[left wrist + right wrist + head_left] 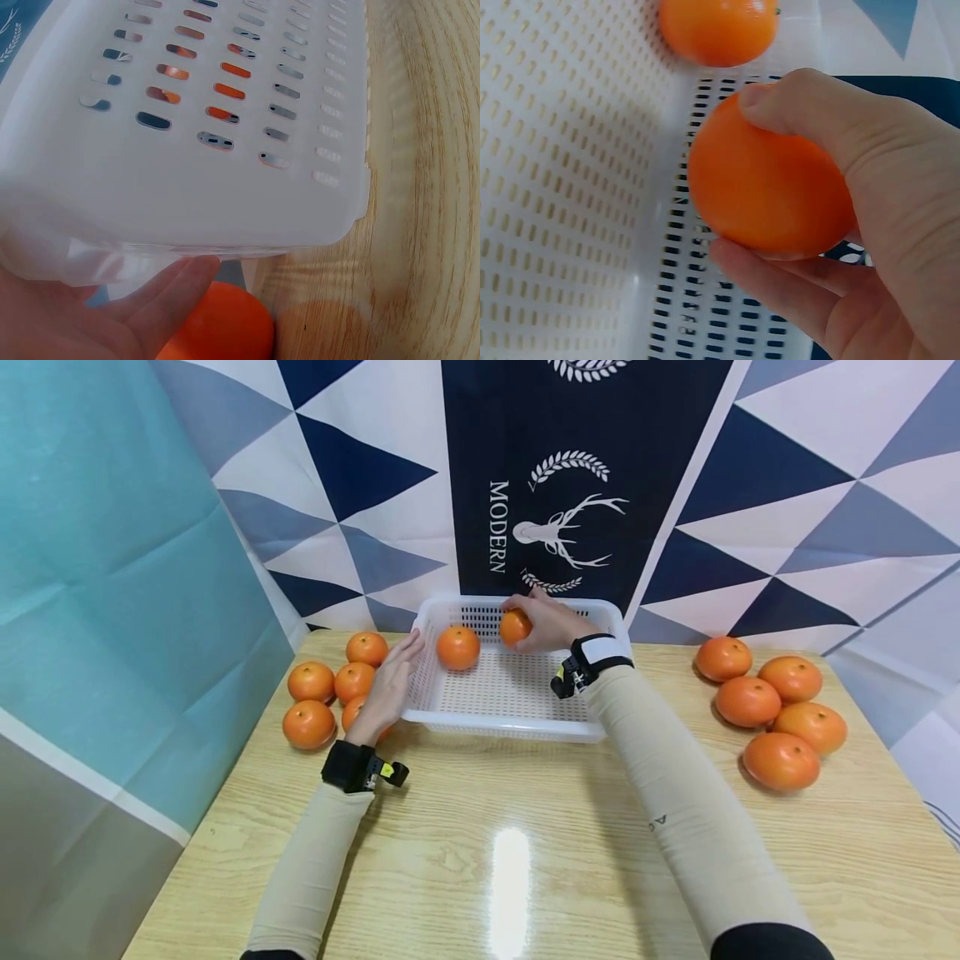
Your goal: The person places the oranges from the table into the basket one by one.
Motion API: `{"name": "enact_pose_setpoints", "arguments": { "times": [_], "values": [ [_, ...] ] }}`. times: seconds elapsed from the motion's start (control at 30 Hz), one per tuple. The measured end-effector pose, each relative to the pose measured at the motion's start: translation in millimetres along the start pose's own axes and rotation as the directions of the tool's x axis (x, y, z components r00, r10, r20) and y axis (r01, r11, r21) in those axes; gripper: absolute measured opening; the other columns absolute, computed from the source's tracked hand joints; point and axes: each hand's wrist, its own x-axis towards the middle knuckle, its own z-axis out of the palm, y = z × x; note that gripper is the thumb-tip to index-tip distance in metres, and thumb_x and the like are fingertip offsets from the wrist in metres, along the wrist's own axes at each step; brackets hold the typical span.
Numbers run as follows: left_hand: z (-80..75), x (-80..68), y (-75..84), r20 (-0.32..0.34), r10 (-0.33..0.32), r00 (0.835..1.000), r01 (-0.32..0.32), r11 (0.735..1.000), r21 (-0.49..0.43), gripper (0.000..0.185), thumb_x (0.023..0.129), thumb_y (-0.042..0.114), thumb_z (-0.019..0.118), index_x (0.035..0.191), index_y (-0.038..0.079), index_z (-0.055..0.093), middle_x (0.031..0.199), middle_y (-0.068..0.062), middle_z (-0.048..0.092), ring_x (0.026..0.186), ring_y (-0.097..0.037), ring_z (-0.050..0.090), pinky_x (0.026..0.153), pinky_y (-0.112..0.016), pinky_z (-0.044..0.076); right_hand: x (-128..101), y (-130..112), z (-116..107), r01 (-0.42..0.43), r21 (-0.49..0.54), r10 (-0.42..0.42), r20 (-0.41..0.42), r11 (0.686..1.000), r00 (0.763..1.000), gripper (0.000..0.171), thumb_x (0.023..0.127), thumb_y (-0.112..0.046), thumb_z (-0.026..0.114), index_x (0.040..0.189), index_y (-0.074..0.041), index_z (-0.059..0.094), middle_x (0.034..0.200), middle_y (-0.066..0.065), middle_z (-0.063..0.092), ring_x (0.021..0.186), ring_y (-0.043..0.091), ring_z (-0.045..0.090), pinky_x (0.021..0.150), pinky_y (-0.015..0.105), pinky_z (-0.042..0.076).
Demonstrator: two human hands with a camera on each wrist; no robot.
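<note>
Right hand (553, 623) grips an orange (514, 627) by the basket's (510, 724) back wall, thumb opposing fingers, evidently to stop it rolling loose. Left hand (390, 685), fingers extended, rests against the basket's left end, apparently steadying it.

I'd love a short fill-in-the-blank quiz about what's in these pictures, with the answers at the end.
1. The right hand grips an orange fruit; the plastic basket is coloured ____.
2. Apart from the gripped one, exactly ____ fruit sits in the basket.
3. In the head view, the left hand is at the basket's ____ end.
4. On the table, the right-hand group numbers ____ fruits.

Missing words: white; one; left; five.
</note>
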Motion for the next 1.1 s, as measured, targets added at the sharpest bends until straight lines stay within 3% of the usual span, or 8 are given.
{"name": "enact_pose_setpoints", "arguments": {
  "times": [0.17,0.47,0.6,0.7,0.83,1.1],
  "values": [
    [-0.5,0.8,-0.1,0.005,0.005,1.0,-0.005,1.0,-0.006,0.074,0.111,0.043,0.025,0.171,0.006,0.046,0.189,-0.003,0.031,0.177,-0.031,0.027,0.145,-0.056,0.023,3,4,9,0.003,0.003,-0.003,0.001,1.0,1.0,0.071,0.096,-0.018,0.087,0.159,-0.018,0.056,0.152,0.021,0.048,0.132,0.041,0.058,0.123,0.059,0.053],
    [1.6,1.2,0.7,0.006,0.003,1.0,-0.003,1.0,0.01,0.072,0.111,0.039,0.025,0.171,0.006,0.047,0.188,-0.003,0.032,0.177,-0.03,0.027,0.145,-0.054,0.024,6,9,23,0.005,0.0,-0.005,0.027,1.0,1.0,0.069,0.093,-0.026,0.088,0.155,-0.02,0.06,0.149,0.019,0.049,0.129,0.04,0.056,0.117,0.059,0.053],
    [-1.6,-5.8,17.7,0.009,0.002,1.0,-0.002,1.0,0.005,0.069,0.112,0.034,0.027,0.17,0.003,0.048,0.187,-0.007,0.034,0.176,-0.032,0.029,0.145,-0.053,0.024,6,11,28,-0.011,0.001,0.011,0.034,1.0,0.999,0.068,0.093,-0.027,0.088,0.155,-0.021,0.061,0.151,0.02,0.048,0.13,0.041,0.057,0.117,0.06,0.052],
    [-2.9,-7.2,21.6,0.01,0.003,1.0,-0.003,1.0,0.0,0.065,0.114,0.028,0.028,0.169,0.001,0.048,0.187,-0.009,0.035,0.176,-0.034,0.03,0.145,-0.054,0.025,5,12,30,-0.026,0.01,0.025,0.044,1.0,0.999,0.067,0.093,-0.027,0.088,0.155,-0.02,0.062,0.152,0.02,0.047,0.131,0.041,0.055,0.118,0.061,0.051],
    [-0.1,-1.5,7.3,0.006,-0.003,1.0,0.003,1.0,-0.006,0.066,0.114,0.032,0.028,0.17,0.004,0.048,0.188,-0.005,0.033,0.176,-0.033,0.028,0.145,-0.055,0.024,5,12,31,-0.045,0.004,0.045,0.057,0.999,0.997,0.067,0.094,-0.03,0.088,0.155,-0.021,0.062,0.15,0.02,0.045,0.13,0.041,0.055,0.118,0.061,0.051],
    [0.9,2.3,-3.0,-0.002,0.006,1.0,-0.006,1.0,0.013,0.071,0.111,0.039,0.026,0.171,0.006,0.048,0.188,-0.003,0.032,0.177,-0.03,0.028,0.146,-0.054,0.023,7,10,31,-0.049,-0.009,0.049,0.087,0.999,0.995,0.064,0.097,-0.031,0.086,0.156,-0.022,0.062,0.149,0.02,0.044,0.13,0.042,0.055,0.117,0.061,0.05]
  ]
}}
